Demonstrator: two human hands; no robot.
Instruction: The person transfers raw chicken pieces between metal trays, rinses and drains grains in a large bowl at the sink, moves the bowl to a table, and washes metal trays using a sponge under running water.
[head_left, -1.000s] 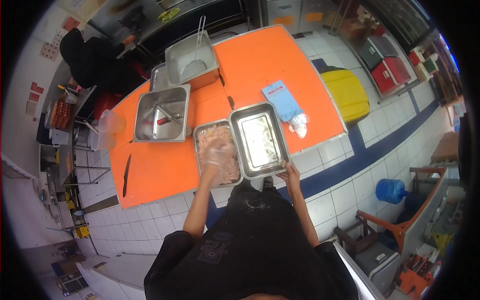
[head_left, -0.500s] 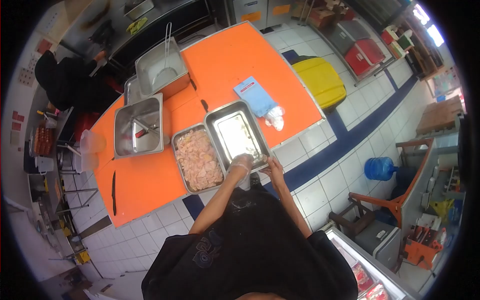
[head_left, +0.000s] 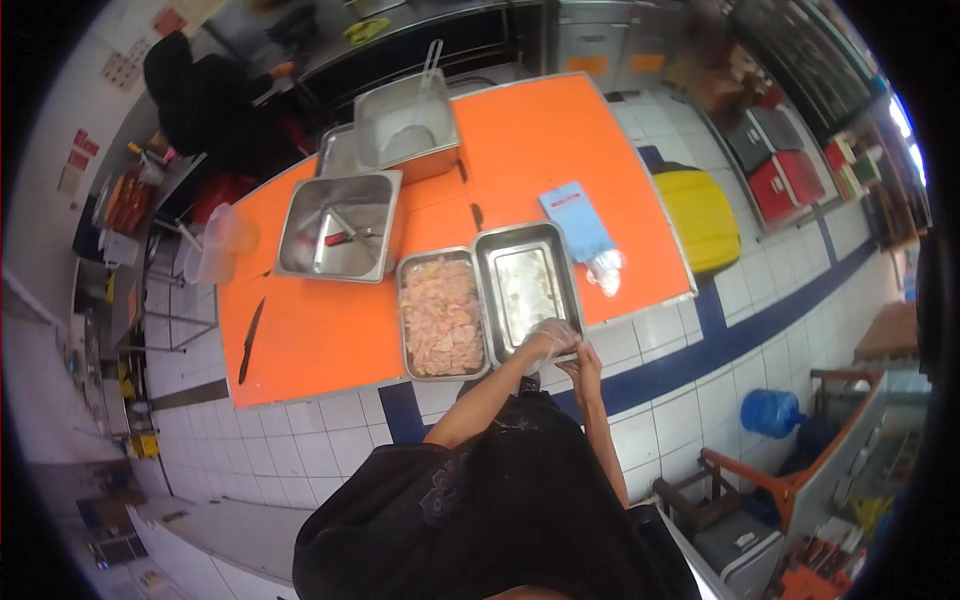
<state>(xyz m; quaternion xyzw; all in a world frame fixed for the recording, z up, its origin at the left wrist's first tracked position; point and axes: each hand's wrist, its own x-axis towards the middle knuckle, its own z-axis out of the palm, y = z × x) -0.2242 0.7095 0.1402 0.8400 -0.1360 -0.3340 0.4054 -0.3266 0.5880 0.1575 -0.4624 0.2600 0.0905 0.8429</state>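
At the near edge of the orange table (head_left: 540, 125), the shallow pan (head_left: 520, 285) could tip if I press its seemingly overhanging corner. My right hand (head_left: 585, 368) pinches its rim, fingers nearly closed; my gloved left hand (head_left: 550, 338) is half-curled at that corner, its hold unclear. Meat pieces (head_left: 440, 312) lie just beside.

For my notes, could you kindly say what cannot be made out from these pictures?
All head view:
- whether the left hand holds anything: blur and its angle hide it
- lettering on the blue packet: too small
- right part of the back pan: the deep pan covers it
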